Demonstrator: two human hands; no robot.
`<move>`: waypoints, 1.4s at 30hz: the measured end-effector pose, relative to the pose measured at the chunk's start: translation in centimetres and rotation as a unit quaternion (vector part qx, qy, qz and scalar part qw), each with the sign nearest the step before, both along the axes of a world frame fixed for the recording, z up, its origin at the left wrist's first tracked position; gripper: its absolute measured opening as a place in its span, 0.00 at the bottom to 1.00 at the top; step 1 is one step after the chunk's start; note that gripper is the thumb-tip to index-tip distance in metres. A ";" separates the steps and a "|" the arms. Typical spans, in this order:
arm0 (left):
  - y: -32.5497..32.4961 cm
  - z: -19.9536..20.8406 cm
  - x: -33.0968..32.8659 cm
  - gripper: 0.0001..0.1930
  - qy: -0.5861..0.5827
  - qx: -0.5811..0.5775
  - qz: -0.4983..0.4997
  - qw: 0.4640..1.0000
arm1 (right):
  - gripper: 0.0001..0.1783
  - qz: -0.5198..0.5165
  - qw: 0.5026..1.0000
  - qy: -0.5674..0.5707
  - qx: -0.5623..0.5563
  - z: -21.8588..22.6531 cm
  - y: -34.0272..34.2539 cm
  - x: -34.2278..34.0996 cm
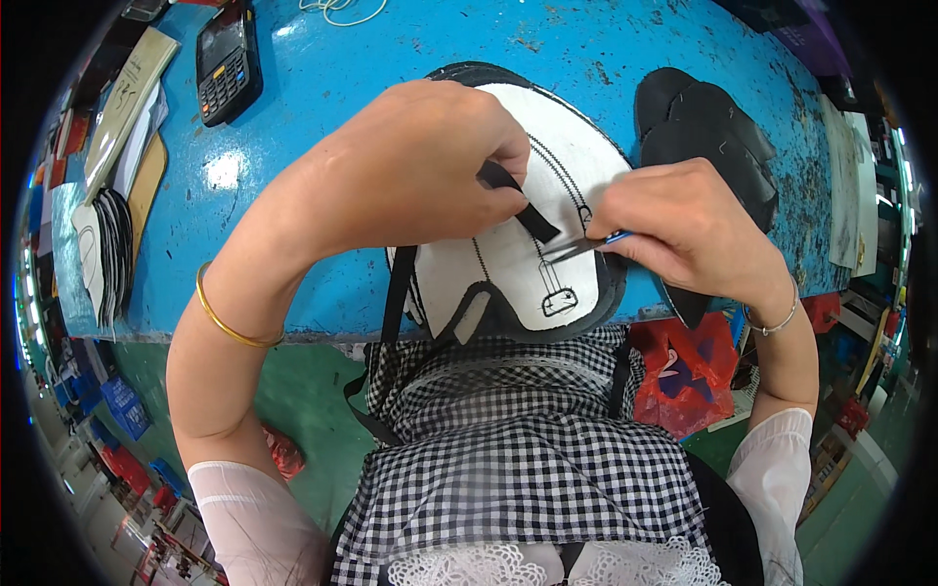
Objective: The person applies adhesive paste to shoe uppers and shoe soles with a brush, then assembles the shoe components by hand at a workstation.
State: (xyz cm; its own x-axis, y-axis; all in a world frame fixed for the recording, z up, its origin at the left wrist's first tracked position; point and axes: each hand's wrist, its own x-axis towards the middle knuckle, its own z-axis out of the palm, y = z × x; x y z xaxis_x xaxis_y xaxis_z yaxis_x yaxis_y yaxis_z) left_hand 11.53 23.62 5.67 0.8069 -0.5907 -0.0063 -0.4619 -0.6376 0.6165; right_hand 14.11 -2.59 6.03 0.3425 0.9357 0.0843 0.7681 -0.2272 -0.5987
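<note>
My left hand point(459, 161) pinches a narrow black strap point(535, 221), its cut end slanting down toward the right. In my right hand point(684, 220) is a pair of thread snips point(576, 251) with a bit of blue at the grip; the pointed metal blades lie just beside the strap's end. Under both hands sits a stack of curved black pieces topped by a white panel point(528, 305), stitched with dark lines and a small buckle-shaped outline. My left hand covers part of that panel.
More black cut pieces point(703, 127) lie at the right of the blue table point(322, 303). At the left are a handheld keypad device point(228, 63), a pile of edge-on pieces point(107, 254) and boards point(127, 107). A red plastic bag point(689, 391) is below the table edge.
</note>
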 end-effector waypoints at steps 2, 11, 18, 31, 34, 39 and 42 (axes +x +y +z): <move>0.2 0.0 0.0 0.05 0.005 -0.010 -0.002 1.000 | 0.08 -0.024 0.999 0.006 0.030 0.0 0.2 0.1; -0.7 0.0 -1.2 0.06 0.060 -0.099 0.014 0.993 | 0.04 -0.250 0.958 0.136 0.037 -0.1 -1.8 -1.0; -0.9 0.8 -1.6 0.08 0.101 -0.048 0.036 0.993 | 0.10 -0.116 0.992 0.040 0.029 -0.3 -1.5 -2.2; -1.4 0.5 -1.3 0.08 0.108 -0.028 0.052 0.992 | 0.11 -0.057 0.998 -0.010 0.021 -1.2 -0.6 -2.1; -1.4 0.6 -1.3 0.08 0.113 -0.024 0.059 0.991 | 0.10 -0.053 0.998 -0.044 -0.001 -0.7 -0.5 -2.0; -1.3 0.3 -1.4 0.07 0.101 -0.021 0.051 0.993 | 0.09 0.002 1.000 -0.020 -0.007 -0.3 0.0 -0.6; -1.5 0.4 -1.3 0.07 0.084 -0.009 0.041 0.996 | 0.09 -0.021 0.999 -0.049 0.001 -0.7 0.4 -0.7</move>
State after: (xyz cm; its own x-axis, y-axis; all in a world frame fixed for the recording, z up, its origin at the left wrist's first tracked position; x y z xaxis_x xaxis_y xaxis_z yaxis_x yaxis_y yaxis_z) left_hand 10.21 22.17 6.09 0.8406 -0.5245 -0.1353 -0.2981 -0.6565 0.6929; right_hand 13.40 -2.22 5.37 0.3716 0.9203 0.1219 0.8132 -0.2594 -0.5210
